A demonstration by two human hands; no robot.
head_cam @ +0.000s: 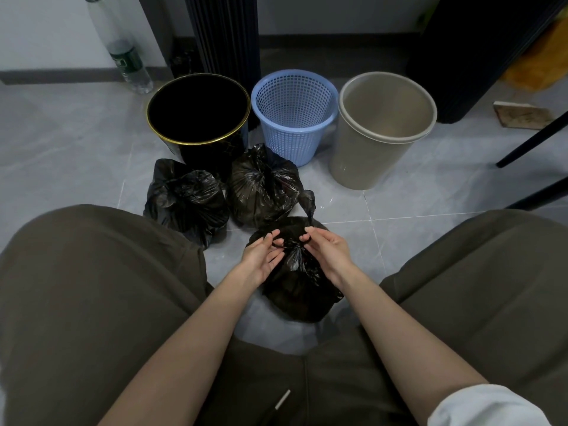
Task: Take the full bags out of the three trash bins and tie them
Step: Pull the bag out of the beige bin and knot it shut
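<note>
Three bins stand in a row on the tiled floor, all without bags: a black bin with a gold rim, a blue mesh bin and a beige bin. Two knotted black bags lie in front of them, one at the left and one in the middle. A third black bag sits between my knees. My left hand and my right hand pinch the gathered plastic at its top, one on each side of the knot. A loose twisted end sticks up behind my right hand.
A plastic bottle leans against the wall at the back left. A dark ribbed column stands behind the bins. Black furniture legs cross the floor at right, with a cardboard scrap beyond them. My knees flank the bag.
</note>
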